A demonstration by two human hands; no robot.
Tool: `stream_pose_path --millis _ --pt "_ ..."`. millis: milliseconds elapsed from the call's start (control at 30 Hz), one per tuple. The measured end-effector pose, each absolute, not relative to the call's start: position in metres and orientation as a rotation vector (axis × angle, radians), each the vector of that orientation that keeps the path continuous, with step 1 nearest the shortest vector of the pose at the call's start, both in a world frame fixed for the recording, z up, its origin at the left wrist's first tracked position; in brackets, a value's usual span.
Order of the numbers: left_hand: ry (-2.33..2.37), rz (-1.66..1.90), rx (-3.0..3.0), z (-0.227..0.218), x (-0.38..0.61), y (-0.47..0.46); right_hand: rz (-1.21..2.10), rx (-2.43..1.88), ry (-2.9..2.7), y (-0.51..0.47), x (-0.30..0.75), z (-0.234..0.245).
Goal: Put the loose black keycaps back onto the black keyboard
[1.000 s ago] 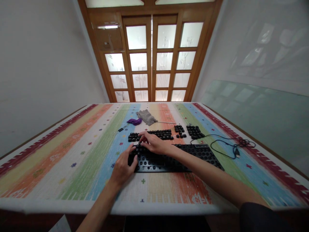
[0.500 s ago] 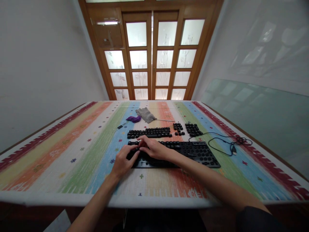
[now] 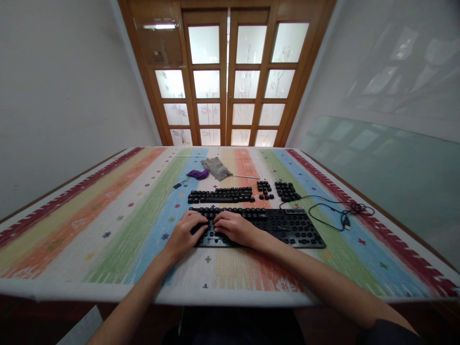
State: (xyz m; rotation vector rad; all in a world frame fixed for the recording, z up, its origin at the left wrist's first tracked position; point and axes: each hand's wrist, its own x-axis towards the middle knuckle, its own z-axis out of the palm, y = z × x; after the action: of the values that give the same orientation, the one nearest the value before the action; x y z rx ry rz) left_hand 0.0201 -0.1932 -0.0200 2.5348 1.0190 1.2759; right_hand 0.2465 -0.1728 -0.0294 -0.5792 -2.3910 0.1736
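Observation:
A black keyboard (image 3: 273,225) lies across the table near me. Many keycaps are off it, leaving bare switches on its middle and right. My left hand (image 3: 185,234) is over its left end, thumb tip and fingertips close together above the keys. Just to the right, my right hand (image 3: 235,228) rests low over the switches with bent fingers held together. Whatever either hand pinches is too small or hidden to name. Behind the keyboard, loose black keycaps (image 3: 221,195) lie in rows, with smaller groups of keycaps (image 3: 286,191) to the right.
A grey cloth (image 3: 216,168), a purple cloth (image 3: 198,175) and a thin rod (image 3: 245,177) lie farther back. Left of them is a small black-ended item (image 3: 177,185). The keyboard's coiled cable (image 3: 354,209) spreads to the right. A striped tablecloth (image 3: 118,239) covers the table.
My right hand has drawn back to the right, away from my left fingertips, and lowered onto the keyboard. My left hand stays nearly in place. The view has shifted slightly.

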Motion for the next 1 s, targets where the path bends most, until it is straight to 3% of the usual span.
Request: stream_pose_path --millis 500,1000 --pt "0.867 1.247 2.681 -0.017 0.017 -0.184 0.382 -0.825 -2.242 -0.177 0.248 -0.014" --pt "0.855 1.245 2.715 -0.019 0.016 -0.181 0.230 -0.768 -2.242 -0.172 0.240 -0.021"
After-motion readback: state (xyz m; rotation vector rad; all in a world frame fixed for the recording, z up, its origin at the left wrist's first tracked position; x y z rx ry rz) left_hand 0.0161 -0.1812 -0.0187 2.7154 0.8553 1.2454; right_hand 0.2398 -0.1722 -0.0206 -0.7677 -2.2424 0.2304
